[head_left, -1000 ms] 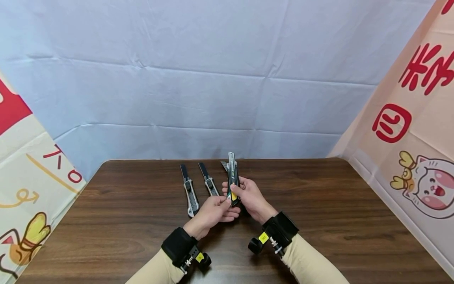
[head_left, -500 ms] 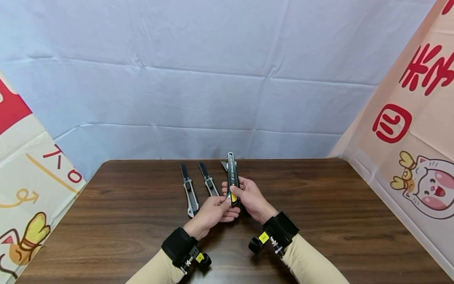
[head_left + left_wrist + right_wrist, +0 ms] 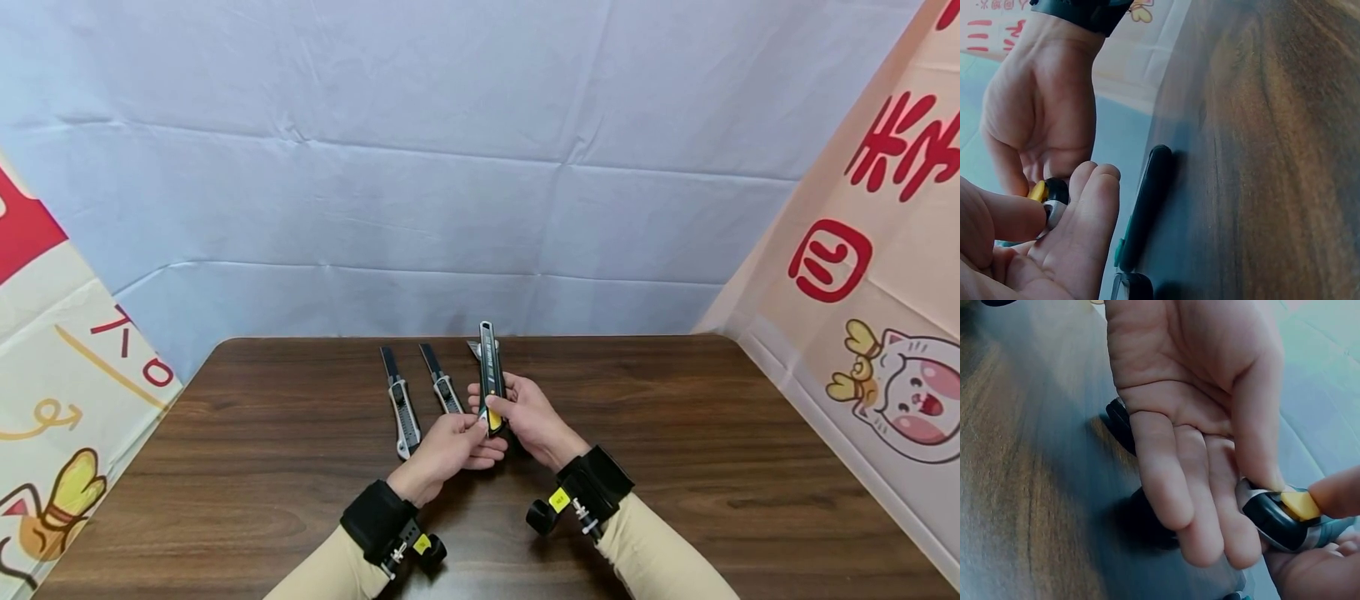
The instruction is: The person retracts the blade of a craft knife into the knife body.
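A black utility knife (image 3: 491, 367) with a silver edge and a yellow part near its lower end is held upright above the table. My left hand (image 3: 450, 448) pinches that lower end under its thumb, the other fingers stretched out beneath. From the other side my right hand (image 3: 538, 423) pinches the knife with the thumb over its front. In the right wrist view the yellow piece (image 3: 1300, 505) lies between both thumbs, while several right fingers (image 3: 1200, 494) extend loosely. No blade shows at the knife's top.
Two grey-and-black utility knives (image 3: 403, 414) with dark blades extended lie left of my hands on the brown wooden table (image 3: 247, 433). Another blade (image 3: 474, 349) peeks out behind the held knife. Cloth sheets (image 3: 420, 208) hang beyond the table's back and sides.
The held knife's top has tipped very slightly to the left. Both hands keep their hold in nearly the same place, and the knives on the table have not moved.
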Motion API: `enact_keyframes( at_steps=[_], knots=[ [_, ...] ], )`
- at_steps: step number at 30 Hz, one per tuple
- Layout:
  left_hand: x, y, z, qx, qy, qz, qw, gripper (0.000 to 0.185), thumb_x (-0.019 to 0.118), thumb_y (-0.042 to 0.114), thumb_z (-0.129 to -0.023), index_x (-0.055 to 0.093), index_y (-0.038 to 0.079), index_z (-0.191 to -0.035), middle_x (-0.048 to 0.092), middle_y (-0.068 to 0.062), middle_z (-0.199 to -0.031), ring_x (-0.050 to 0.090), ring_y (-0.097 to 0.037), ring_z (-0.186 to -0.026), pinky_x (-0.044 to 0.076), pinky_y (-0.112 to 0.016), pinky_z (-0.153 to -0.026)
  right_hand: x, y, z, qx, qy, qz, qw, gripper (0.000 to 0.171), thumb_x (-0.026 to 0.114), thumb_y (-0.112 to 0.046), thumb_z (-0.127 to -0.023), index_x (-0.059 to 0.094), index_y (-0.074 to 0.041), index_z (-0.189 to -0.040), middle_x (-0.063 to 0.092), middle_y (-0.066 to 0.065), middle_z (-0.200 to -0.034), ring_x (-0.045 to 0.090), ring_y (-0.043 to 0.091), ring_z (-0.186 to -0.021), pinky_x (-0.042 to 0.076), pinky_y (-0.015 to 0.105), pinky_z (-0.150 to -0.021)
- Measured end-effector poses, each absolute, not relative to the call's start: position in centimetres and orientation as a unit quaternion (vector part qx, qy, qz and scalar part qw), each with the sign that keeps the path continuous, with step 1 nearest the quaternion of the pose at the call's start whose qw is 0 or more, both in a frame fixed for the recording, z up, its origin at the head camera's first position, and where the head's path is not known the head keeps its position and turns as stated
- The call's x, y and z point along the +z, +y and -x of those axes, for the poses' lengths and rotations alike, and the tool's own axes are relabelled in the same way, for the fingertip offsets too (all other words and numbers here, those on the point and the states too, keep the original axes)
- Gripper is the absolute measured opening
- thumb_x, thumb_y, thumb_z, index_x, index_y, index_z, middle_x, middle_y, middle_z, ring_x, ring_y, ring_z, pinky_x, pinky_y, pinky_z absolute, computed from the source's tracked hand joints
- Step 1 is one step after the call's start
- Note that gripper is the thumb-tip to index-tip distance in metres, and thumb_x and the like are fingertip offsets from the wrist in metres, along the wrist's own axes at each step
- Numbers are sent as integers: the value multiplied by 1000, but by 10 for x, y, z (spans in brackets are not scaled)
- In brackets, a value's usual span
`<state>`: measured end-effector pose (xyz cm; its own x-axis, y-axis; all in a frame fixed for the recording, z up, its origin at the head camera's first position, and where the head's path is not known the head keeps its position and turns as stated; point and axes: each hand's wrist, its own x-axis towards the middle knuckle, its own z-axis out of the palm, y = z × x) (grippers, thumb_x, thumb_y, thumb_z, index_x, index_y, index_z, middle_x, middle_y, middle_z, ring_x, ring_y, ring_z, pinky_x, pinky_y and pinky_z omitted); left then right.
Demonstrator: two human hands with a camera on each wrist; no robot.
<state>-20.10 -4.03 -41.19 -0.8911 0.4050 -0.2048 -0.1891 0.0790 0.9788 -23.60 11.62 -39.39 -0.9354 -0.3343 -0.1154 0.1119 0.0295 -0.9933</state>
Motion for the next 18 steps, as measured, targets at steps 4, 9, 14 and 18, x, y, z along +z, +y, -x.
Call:
enact_keyframes(
  at_steps=[4, 9, 14, 18],
  knots=[
    [-411, -40, 201, 676, 698, -76, 222, 38, 37, 15, -107, 53, -11, -130, 68, -25, -115, 70, -26, -105, 60, -33, -87, -393, 117, 237, -681, 709, 85, 161, 39, 45, 1, -100, 42, 6, -139, 53, 27, -137, 62, 24, -117, 54, 30, -98],
    [-411, -38, 202, 686, 689, -77, 223, 38, 37, 15, -107, 50, -10, -133, 66, -26, -119, 68, -28, -110, 59, -34, -90, -392, 124, 239, -660, 727, 93, 166, 41, 46, -3, -101, 41, 3, -142, 56, 24, -136, 60, 25, -119, 53, 31, -98],
    [-411, -34, 203, 688, 683, -97, 225, 38, 37, 15, -107, 49, -9, -134, 64, -28, -121, 66, -32, -112, 58, -35, -92, -392, 135, 241, -639, 743, 98, 174, 46, 50, -11, -102, 39, 4, -144, 55, 26, -137, 59, 27, -122, 52, 30, -98],
    [-410, -30, 205, 680, 688, -112, 229, 38, 37, 16, -107, 50, -8, -134, 64, -28, -122, 65, -33, -113, 58, -35, -92, -390, 146, 243, -627, 753, 93, 174, 49, 53, -15, -101, 39, 3, -145, 54, 27, -138, 60, 24, -119, 51, 35, -101]
  ],
)
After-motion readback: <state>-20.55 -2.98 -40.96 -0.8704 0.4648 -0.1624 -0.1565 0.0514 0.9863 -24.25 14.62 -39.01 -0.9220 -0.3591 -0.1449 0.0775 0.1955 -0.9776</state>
